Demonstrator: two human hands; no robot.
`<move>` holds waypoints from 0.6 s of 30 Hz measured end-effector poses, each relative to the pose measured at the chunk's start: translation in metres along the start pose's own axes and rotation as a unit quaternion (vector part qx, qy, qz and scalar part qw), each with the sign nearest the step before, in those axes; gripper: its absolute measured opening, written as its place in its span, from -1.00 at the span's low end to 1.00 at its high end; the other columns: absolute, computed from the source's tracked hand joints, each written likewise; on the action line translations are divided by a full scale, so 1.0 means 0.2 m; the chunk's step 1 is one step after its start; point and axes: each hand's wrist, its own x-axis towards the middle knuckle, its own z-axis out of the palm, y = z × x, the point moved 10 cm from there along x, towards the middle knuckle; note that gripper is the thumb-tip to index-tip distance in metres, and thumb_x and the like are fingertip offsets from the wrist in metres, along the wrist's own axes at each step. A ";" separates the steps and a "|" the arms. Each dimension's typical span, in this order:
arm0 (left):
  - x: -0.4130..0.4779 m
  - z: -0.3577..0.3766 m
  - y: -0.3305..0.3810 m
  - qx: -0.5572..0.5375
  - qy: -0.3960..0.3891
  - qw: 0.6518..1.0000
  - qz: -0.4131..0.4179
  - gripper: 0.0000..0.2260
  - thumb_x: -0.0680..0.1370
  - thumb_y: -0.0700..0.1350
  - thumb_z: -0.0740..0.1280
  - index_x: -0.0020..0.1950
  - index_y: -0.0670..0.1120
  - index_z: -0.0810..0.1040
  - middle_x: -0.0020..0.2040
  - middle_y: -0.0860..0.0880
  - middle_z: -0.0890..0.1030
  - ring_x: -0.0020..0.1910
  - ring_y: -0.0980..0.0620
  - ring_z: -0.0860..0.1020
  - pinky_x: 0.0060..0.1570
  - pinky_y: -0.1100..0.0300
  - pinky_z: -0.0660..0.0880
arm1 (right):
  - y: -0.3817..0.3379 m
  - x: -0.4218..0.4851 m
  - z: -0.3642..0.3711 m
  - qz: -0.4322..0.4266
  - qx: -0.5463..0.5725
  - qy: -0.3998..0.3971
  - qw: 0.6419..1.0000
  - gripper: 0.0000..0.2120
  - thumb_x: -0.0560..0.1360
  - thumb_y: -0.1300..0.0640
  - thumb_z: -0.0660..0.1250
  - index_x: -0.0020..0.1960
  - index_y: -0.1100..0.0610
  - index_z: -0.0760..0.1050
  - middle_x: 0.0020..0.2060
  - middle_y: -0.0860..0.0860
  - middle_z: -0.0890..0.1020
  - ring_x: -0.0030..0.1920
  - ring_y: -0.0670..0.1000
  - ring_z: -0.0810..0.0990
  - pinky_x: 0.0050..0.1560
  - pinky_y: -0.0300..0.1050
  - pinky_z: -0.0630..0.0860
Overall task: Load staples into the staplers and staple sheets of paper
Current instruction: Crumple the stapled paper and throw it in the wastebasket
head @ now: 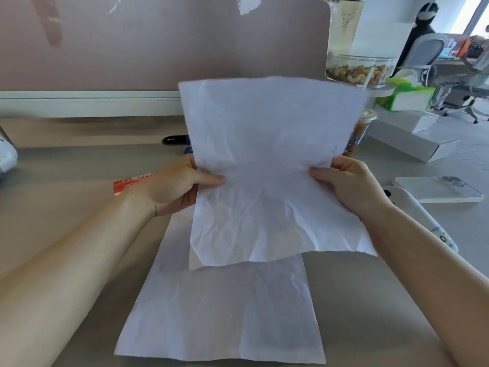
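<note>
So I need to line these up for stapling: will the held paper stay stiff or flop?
Probably floppy: the held paper is creased all over and its lower edge sags below the left hand and right hand. It looks light, so it may shift easily.

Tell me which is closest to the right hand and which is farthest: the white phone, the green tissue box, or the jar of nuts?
From the right hand:
1. White phone, flat on the desk just to its right.
2. Green tissue box, farther back on the right.
3. Jar of nuts, at the back by the divider, about as far as the tissue box.
</note>
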 end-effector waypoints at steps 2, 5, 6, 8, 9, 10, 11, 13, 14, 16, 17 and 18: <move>0.00 -0.01 0.02 -0.001 0.014 1.000 0.020 -0.75 0.48 -0.26 0.30 -0.07 0.01 0.73 -0.01 -0.04 0.72 -0.07 0.04 0.70 -0.09 0.21 0.64 | 0.00 -0.01 0.00 0.009 0.007 -0.012 1.000 -0.83 0.47 0.34 0.37 -0.21 0.12 0.63 -0.33 0.02 0.68 -0.33 -0.07 0.65 -0.28 -0.27 0.57; 0.00 -0.06 -0.02 0.004 0.042 0.999 -0.016 -0.64 0.53 -0.25 0.13 -0.27 -0.15 0.70 -0.17 -0.12 0.68 -0.28 0.01 0.66 -0.31 0.22 0.61 | 0.01 -0.02 0.03 0.022 0.006 -0.049 0.999 -0.69 0.49 0.40 0.26 -0.31 0.12 0.62 -0.35 0.08 0.62 -0.39 0.04 0.58 -0.38 -0.23 0.54; -0.01 -0.05 -0.02 -0.022 0.030 0.999 -0.025 -0.68 0.45 -0.22 0.11 -0.25 -0.22 0.66 -0.19 -0.15 0.66 -0.29 -0.02 0.65 -0.31 0.21 0.59 | 0.01 -0.02 0.02 0.016 -0.019 -0.039 0.999 -0.63 0.49 0.43 0.23 -0.35 0.11 0.62 -0.39 0.06 0.62 -0.44 0.02 0.56 -0.43 -0.26 0.53; -0.03 -0.02 -0.02 -0.079 -0.009 0.996 -0.047 -0.69 0.37 -0.13 0.14 -0.24 -0.27 0.62 -0.22 -0.18 0.61 -0.30 -0.07 0.59 -0.26 0.19 0.56 | -0.02 -0.03 0.02 -0.002 -0.051 -0.033 0.998 -0.61 0.46 0.47 0.19 -0.35 0.13 0.63 -0.42 0.06 0.63 -0.47 0.01 0.57 -0.46 -0.26 0.51; -0.04 -0.04 -0.01 -0.056 -0.009 0.998 -0.041 -0.68 0.39 -0.06 0.17 -0.26 -0.25 0.62 -0.24 -0.17 0.60 -0.30 -0.06 0.57 -0.20 0.15 0.53 | -0.02 -0.03 0.04 -0.008 -0.060 -0.035 0.998 -0.62 0.45 0.48 0.18 -0.33 0.16 0.64 -0.42 0.06 0.64 -0.47 0.01 0.58 -0.46 -0.24 0.51; -0.03 -0.06 0.00 0.005 0.007 1.000 -0.024 -0.68 0.42 0.00 0.21 -0.28 -0.22 0.61 -0.26 -0.13 0.58 -0.30 -0.03 0.54 -0.16 0.12 0.48 | -0.03 -0.04 0.04 -0.013 -0.070 -0.035 0.997 -0.62 0.44 0.49 0.17 -0.33 0.18 0.65 -0.41 0.09 0.65 -0.46 0.03 0.58 -0.43 -0.21 0.51; -0.03 -0.08 0.02 0.077 0.021 0.997 -0.004 -0.68 0.43 0.05 0.26 -0.30 -0.18 0.58 -0.27 -0.10 0.55 -0.31 0.01 0.50 -0.16 0.15 0.43 | -0.04 -0.04 0.05 -0.016 -0.080 -0.035 0.996 -0.61 0.43 0.50 0.16 -0.33 0.19 0.65 -0.39 0.14 0.66 -0.42 0.07 0.58 -0.38 -0.15 0.52; -0.02 -0.05 0.03 0.167 0.005 0.986 -0.007 -0.69 0.39 0.12 0.39 -0.23 -0.14 0.51 -0.30 -0.05 0.49 -0.37 0.07 0.44 -0.29 0.25 0.40 | -0.04 -0.04 0.07 -0.014 -0.089 -0.050 0.995 -0.58 0.40 0.52 0.13 -0.36 0.19 0.66 -0.24 0.28 0.68 -0.31 0.18 0.58 -0.24 0.02 0.51; -0.02 -0.02 0.02 0.203 -0.019 0.979 -0.023 -0.66 0.36 0.13 0.44 -0.17 -0.11 0.49 -0.30 -0.03 0.51 -0.37 0.09 0.44 -0.34 0.28 0.40 | -0.04 -0.05 0.09 -0.010 -0.087 -0.066 0.994 -0.58 0.38 0.53 0.12 -0.37 0.21 0.65 -0.16 0.29 0.69 -0.25 0.22 0.59 -0.18 0.08 0.51; -0.04 0.05 -0.02 0.264 -0.079 0.959 -0.065 -0.65 0.41 0.13 0.46 0.01 -0.08 0.53 -0.21 -0.04 0.62 -0.29 0.05 0.54 -0.25 0.24 0.49 | -0.03 -0.06 0.13 -0.006 -0.097 -0.104 0.990 -0.58 0.35 0.54 0.11 -0.39 0.22 0.64 -0.09 0.27 0.70 -0.16 0.29 0.64 -0.09 0.13 0.57; -0.05 0.10 -0.04 0.284 -0.107 0.949 -0.087 -0.65 0.46 0.13 0.43 0.12 -0.04 0.55 -0.13 -0.05 0.67 -0.20 0.01 0.61 -0.13 0.17 0.54 | -0.03 -0.07 0.16 -0.009 -0.108 -0.121 0.987 -0.57 0.34 0.54 0.11 -0.40 0.21 0.65 -0.08 0.24 0.71 -0.11 0.28 0.66 -0.05 0.13 0.61; -0.06 0.15 -0.06 0.299 -0.128 0.940 -0.103 -0.65 0.50 0.13 0.41 0.20 -0.01 0.56 -0.05 -0.05 0.70 -0.11 -0.03 0.66 -0.02 0.12 0.56 | -0.04 -0.08 0.18 -0.013 -0.116 -0.134 0.984 -0.57 0.33 0.54 0.11 -0.40 0.19 0.65 -0.09 0.19 0.73 -0.08 0.23 0.68 -0.04 0.10 0.63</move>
